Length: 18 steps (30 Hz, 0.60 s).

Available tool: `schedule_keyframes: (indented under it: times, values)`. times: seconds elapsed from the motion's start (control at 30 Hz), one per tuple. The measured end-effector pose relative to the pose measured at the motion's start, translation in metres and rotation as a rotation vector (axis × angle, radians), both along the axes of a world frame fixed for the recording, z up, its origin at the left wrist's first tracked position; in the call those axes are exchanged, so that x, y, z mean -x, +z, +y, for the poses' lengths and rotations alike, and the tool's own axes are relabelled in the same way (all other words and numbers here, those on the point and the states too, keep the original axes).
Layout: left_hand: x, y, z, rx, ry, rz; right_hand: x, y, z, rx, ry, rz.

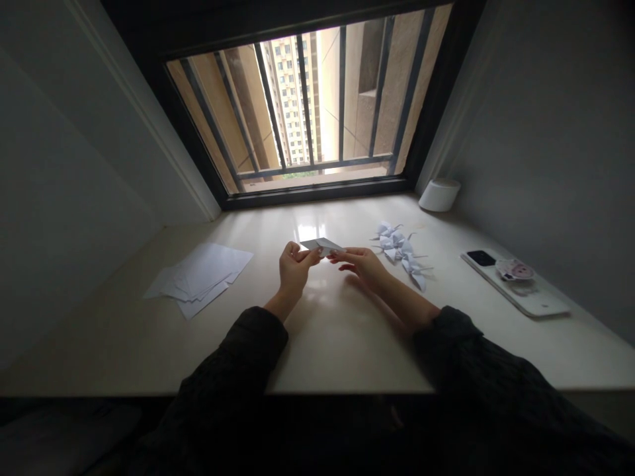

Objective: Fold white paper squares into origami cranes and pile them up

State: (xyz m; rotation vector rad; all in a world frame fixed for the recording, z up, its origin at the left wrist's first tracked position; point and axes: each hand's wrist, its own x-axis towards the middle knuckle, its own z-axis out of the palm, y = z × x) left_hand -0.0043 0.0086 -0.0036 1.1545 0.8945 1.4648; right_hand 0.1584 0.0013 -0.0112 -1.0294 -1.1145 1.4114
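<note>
Folded piece of paper (314, 243): held up above the table (347, 350), between the two hands, in front of the window (317, 106). Left hand (294, 270): grip closed on the near left part, thumb on top; the fingers behind are partly hidden. Right hand (364, 266): grip pinches the right end; its lower fingers hang free. Fingertips cover part of the folds, so the exact fold shape cannot be read.

Loose white sheets (206, 272) lie overlapping at left; lower ones are mostly covered, count unclear. Folded paper figures (397, 250), right of the right hand, form a tight cluster; edges merge, number uncertain. Phone (516, 283) at far right; a round pinkish attachment (516, 269) hides part of its back. White cup-like object (439, 195) by the wall, contents not visible. Dark sleeves (255, 340) run into shadow at the bottom edge.
</note>
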Motion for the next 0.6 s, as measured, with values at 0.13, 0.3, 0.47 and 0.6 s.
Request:
schedule_keyframes:
  times: [0.13,0.3,0.47,0.6]
  values:
    - [0.002,-0.001,0.002,0.030,0.002,-0.007,-0.003,0.000,0.001,0.009,0.086,0.027]
    - [0.005,-0.004,0.005,0.051,-0.011,-0.015,-0.007,0.000,0.003,0.016,0.156,0.041]
    - [0.007,-0.006,0.006,0.054,-0.026,-0.004,-0.011,0.001,0.003,0.032,0.245,0.056]
    - [0.009,-0.008,0.008,0.061,-0.034,0.001,-0.016,0.005,0.004,0.036,0.310,0.118]
